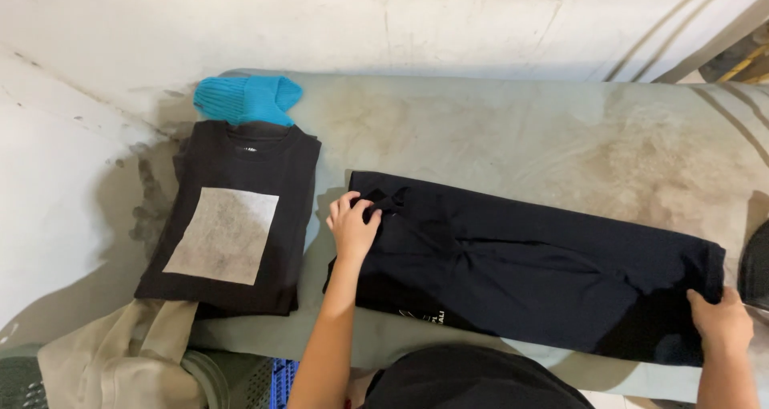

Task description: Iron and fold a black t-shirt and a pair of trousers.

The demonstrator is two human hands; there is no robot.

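Observation:
A black garment [521, 269] lies folded lengthwise across a stained grey-green padded table [513, 128]. My left hand [352, 226] pinches the cloth at its left end, near the collar. My right hand [721, 319] grips the garment's right end at the table's near right corner. To the left sits a folded black shirt [240, 169] with a pale grey square sheet [224, 234] lying on top of it.
A bright blue knitted piece [247, 99] lies behind the folded shirt. Beige cloth [120, 357] hangs at the lower left beside a blue crate [282, 381]. A white wall [320, 16] stands behind the table. A dark round object [757, 265] is at the right edge.

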